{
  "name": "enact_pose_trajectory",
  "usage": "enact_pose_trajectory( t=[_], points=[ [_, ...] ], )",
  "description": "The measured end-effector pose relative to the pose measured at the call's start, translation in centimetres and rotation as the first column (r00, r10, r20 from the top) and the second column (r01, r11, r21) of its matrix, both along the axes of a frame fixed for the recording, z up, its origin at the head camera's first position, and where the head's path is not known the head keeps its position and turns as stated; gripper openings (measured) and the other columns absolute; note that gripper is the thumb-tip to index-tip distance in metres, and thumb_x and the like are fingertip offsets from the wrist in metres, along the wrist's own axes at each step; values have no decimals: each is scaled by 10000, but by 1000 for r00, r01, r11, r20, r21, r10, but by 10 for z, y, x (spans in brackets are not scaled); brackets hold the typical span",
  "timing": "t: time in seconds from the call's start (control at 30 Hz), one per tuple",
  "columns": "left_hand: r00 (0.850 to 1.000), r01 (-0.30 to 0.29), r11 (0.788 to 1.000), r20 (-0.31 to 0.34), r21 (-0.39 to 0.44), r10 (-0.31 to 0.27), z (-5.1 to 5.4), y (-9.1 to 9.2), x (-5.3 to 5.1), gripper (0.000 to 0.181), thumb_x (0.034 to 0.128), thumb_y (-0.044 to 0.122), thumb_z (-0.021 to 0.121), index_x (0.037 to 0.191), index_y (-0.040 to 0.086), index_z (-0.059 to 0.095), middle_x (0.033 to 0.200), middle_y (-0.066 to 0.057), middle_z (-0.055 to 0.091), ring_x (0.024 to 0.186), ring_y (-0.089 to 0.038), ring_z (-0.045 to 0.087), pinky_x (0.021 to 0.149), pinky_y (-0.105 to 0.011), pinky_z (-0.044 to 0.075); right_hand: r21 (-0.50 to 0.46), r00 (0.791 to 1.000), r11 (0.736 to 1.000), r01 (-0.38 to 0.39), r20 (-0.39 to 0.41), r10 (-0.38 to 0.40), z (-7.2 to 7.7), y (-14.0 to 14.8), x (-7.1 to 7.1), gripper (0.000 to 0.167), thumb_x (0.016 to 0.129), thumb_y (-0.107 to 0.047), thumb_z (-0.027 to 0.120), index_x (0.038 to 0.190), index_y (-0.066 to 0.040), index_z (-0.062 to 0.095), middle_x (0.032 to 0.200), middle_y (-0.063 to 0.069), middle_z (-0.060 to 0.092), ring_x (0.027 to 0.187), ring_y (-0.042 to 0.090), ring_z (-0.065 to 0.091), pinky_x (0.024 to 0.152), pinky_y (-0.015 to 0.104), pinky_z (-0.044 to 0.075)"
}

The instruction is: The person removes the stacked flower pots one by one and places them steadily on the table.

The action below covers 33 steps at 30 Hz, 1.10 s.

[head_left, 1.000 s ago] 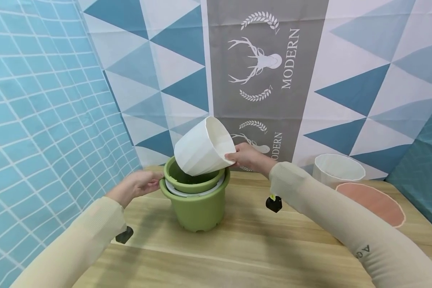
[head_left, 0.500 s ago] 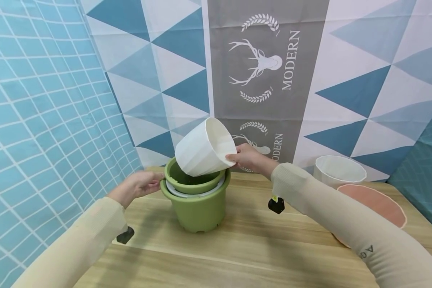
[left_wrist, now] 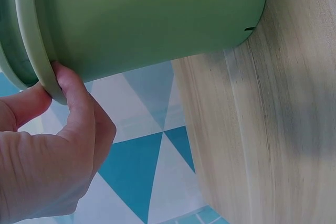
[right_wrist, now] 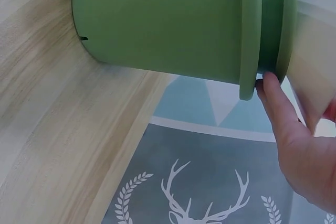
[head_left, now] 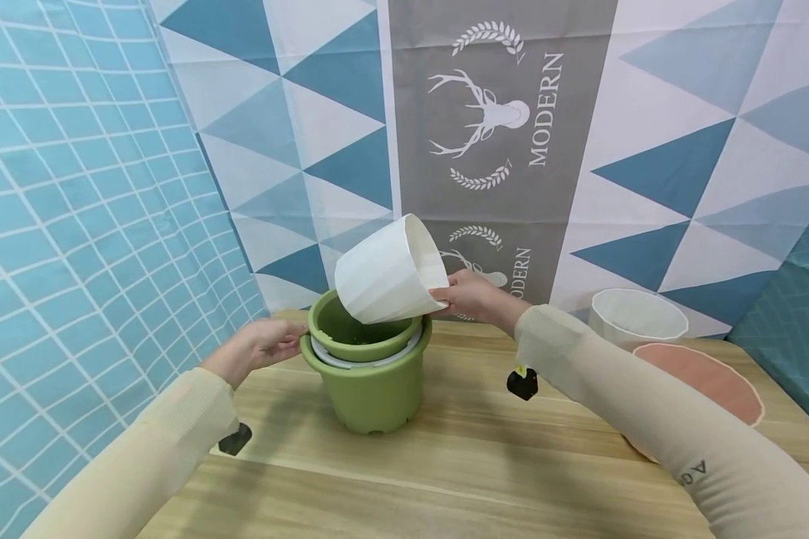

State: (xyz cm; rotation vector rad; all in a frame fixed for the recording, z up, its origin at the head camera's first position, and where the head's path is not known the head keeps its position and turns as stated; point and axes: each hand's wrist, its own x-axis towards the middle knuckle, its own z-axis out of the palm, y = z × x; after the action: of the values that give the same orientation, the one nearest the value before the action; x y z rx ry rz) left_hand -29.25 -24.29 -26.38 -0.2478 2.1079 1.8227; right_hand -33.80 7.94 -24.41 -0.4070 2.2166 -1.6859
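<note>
A large green pot (head_left: 377,395) stands on the table, with a white rim and a smaller green pot (head_left: 364,352) nested inside it. My left hand (head_left: 264,346) pinches the large pot's rim at its left; the left wrist view shows thumb and fingers (left_wrist: 79,98) on either side of the rim. My right hand (head_left: 475,293) grips the edge of a white pot (head_left: 384,281), which is tilted over the nested pots with its mouth facing right and its base end at their opening. In the right wrist view, fingertips of the right hand (right_wrist: 304,150) lie close to the green rims.
On the right of the wooden table (head_left: 391,486) stand a white pot (head_left: 637,318) and an orange pot (head_left: 704,378), partly behind my right sleeve. A patterned cloth (head_left: 499,45) hangs at the back and a blue tiled sheet (head_left: 74,224) at the left.
The white pot in my right hand has shifted slightly right and up, its mouth turned a little further to the right. My left hand and the green pots have stayed in place.
</note>
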Motion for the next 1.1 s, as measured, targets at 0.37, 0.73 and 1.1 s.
enact_pose_trajectory(
  t=[0.37,0.73,1.1],
  points=[
    [1000,-10,1000,4,9,10,-1,0,0,495,998,116,464,1419,-64,277,1168,-113,416,799,-24,566,758,-104,570,168,992,982,84,-104,-67,0,9,4,350,982,-126,519,1244,102,566,1267,240,606,896,128,625,785,188,573],
    [1000,-16,1000,0,-4,16,1,-1,0,563,995,111,461,1461,-73,204,1197,-123,410,798,-24,566,756,-101,569,61,995,994,88,-48,-85,-3,12,4,378,996,-55,466,1320,139,467,1388,269,492,1270,365,527,1079,406,501],
    [999,-46,999,-6,16,46,-1,1,0,503,980,81,480,1411,-78,276,1227,-149,399,805,-37,566,760,-107,574,-58,996,994,88,35,-86,0,15,4,410,964,3,496,1346,135,429,1425,265,448,1289,340,508,1114,399,468]
  ],
)
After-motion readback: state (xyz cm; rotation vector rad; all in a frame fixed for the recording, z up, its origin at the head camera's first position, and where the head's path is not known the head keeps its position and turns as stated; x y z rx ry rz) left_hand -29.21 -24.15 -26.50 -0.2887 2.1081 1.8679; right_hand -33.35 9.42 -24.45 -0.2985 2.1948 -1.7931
